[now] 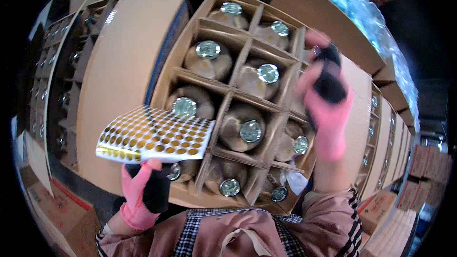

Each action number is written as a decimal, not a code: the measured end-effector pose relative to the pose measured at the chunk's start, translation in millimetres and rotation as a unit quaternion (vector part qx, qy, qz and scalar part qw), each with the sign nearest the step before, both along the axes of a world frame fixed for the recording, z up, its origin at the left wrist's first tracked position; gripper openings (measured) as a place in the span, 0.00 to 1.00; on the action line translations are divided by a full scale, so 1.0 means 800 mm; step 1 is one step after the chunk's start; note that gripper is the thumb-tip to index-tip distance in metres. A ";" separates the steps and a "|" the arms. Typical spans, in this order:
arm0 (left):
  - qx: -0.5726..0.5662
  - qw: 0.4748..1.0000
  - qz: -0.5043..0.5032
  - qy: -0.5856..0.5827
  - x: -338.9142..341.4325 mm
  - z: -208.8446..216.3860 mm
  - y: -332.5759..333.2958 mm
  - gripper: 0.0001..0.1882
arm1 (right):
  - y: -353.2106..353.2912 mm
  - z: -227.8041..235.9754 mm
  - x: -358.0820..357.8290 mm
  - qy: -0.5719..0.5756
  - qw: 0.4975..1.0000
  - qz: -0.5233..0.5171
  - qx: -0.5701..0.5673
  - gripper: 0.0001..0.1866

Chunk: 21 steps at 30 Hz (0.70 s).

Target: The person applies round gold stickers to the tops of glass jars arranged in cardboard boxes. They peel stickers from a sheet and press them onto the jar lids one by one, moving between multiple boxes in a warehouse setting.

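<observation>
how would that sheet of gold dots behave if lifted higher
The sheet of gold dots is probably floppy, since it curves in the left hand. It looks light: a grip at its near edge seems enough to hold it. The shine along its near left corner hints it may be slippery.

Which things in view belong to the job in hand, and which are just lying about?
Apparently in use:
- sheet of gold dots, held in the left hand
- glass bottles in the divided carton, right hand above its right side

Seemingly just around:
- red-edged carton, lower left
- clear plastic, upper right
</observation>
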State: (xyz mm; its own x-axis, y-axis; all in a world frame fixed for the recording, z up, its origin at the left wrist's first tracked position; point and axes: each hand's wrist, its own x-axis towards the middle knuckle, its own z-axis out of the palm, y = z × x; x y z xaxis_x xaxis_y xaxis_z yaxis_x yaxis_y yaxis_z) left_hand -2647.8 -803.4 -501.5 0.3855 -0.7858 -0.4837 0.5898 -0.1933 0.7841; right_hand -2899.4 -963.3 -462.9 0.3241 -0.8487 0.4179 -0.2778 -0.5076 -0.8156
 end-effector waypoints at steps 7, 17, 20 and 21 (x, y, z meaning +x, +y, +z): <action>0.012 0.977 -0.110 -0.183 -0.009 0.005 -0.010 0.09 | -0.151 -0.103 -0.211 0.473 0.852 -0.218 -0.046 0.11; 0.024 0.979 -0.106 -0.170 -0.002 -0.006 -0.005 0.12 | -0.184 -0.141 -0.180 0.670 0.737 -0.092 -0.006 0.13; 0.034 0.971 -0.136 -0.194 0.006 -0.014 -0.001 0.13 | -0.183 -0.130 -0.161 0.720 0.690 -0.066 -0.043 0.15; 0.046 0.969 -0.137 -0.202 0.006 -0.014 0.000 0.12 | -0.182 -0.128 -0.159 0.729 0.680 -0.062 -0.048 0.16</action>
State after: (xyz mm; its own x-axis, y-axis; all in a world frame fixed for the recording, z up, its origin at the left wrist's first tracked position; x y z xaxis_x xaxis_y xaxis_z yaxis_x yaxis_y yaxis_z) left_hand -2643.0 -803.2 -512.9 0.3418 -0.8460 -0.4093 0.1554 -0.3787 0.9124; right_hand -3026.4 -1109.1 -565.2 0.3825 -0.8985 -0.2154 -0.8009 -0.4386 0.4076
